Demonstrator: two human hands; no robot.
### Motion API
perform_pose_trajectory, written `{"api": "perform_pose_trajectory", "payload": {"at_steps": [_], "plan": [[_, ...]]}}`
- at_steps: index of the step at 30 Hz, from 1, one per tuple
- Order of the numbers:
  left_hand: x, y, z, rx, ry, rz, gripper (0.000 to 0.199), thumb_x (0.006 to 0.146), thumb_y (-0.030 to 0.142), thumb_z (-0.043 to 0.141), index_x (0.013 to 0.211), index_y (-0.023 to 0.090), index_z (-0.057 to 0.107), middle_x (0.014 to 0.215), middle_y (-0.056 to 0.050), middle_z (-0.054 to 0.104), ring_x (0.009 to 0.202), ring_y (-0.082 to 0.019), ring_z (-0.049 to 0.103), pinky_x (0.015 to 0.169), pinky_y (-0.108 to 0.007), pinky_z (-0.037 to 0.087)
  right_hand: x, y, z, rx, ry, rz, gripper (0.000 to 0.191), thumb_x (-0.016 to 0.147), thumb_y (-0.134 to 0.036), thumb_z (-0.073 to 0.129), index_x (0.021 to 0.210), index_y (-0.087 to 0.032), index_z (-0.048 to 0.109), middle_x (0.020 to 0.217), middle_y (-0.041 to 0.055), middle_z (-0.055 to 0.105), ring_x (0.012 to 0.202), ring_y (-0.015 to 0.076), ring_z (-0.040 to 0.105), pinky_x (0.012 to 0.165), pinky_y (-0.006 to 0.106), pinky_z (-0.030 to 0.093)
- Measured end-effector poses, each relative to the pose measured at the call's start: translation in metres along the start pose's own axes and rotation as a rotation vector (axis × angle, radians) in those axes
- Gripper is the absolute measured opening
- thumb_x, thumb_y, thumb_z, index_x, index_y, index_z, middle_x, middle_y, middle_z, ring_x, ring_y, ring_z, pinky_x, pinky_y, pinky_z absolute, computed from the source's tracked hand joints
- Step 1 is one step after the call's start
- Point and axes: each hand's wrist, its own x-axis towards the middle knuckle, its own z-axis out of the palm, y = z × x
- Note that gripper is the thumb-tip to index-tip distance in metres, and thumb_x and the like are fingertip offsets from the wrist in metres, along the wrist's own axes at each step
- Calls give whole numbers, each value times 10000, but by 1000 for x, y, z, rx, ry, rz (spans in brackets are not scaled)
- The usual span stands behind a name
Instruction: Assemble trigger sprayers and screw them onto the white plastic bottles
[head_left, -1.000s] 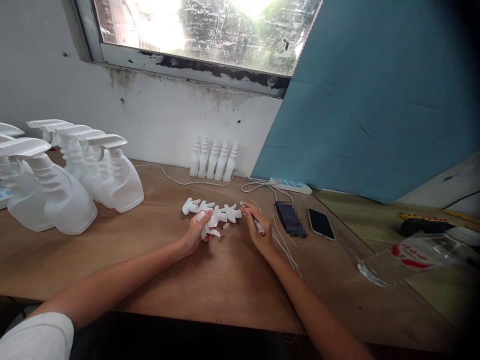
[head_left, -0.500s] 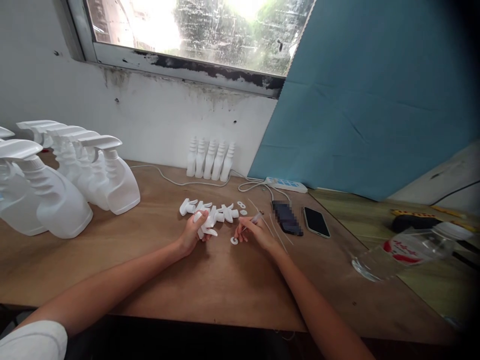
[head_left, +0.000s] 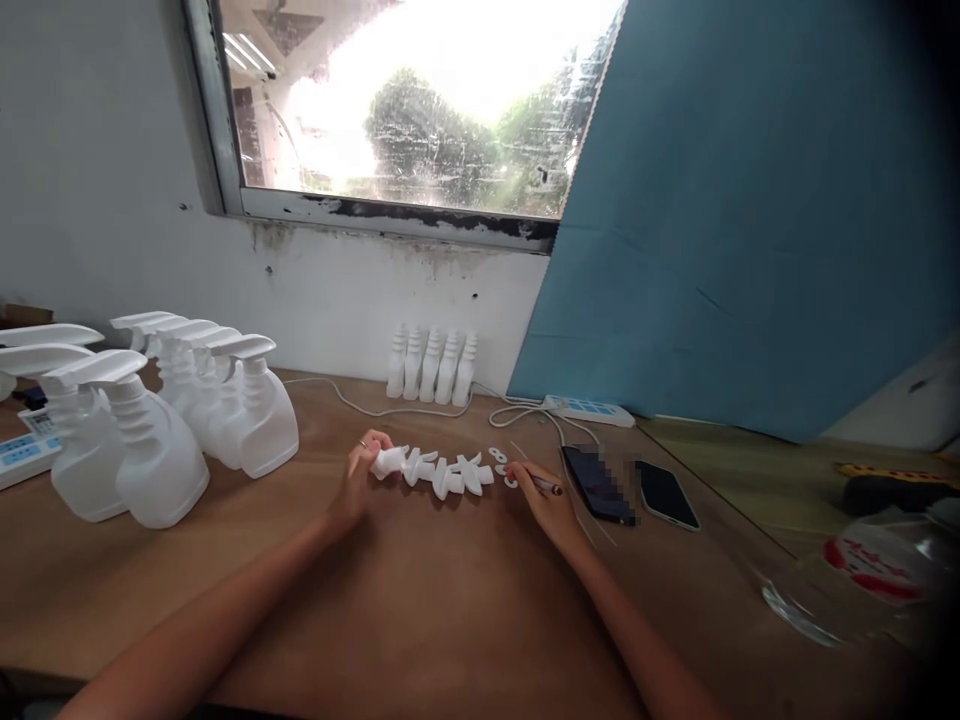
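Note:
My left hand [head_left: 358, 482] has its fingers closed round a white trigger spray head [head_left: 388, 462] at the left end of a row. Several more white spray heads [head_left: 446, 478] lie beside it on the wooden table. In my right hand [head_left: 546, 500] is a slim pen [head_left: 552, 487], its end sticking out beyond the fingers. The right fingertips touch or nearly touch a small white ring washer [head_left: 511, 482]. Other white washers [head_left: 497, 454] lie just past those fingertips. Thin clear tubes [head_left: 600, 532] lie partly hidden by my right wrist.
Large white spray bottles [head_left: 161, 475] stand at the left, and several slim white bottles [head_left: 429, 368] line the wall. To the right are two phones [head_left: 667, 494], a power strip [head_left: 589, 410] with cables, and a clear plastic bottle [head_left: 847, 585] near the table's edge.
My view has tilted up. My left hand has brought its spray head to the row's left end. My right hand has moved to the washers beside the row, still with the pen.

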Motion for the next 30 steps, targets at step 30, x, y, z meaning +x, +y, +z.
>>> {"api": "perform_pose_trajectory", "payload": {"at_steps": [30], "plan": [[-72,76,-207,1146,1300,393,369,715,351,658,980,113,566,918,-75,564,633,-148,454,655,-320,445,-11,-9,9,102,-72,-44,489,893,-545,418,609,-211,635,790,55,699,835,244,649,847,375,458]]}}
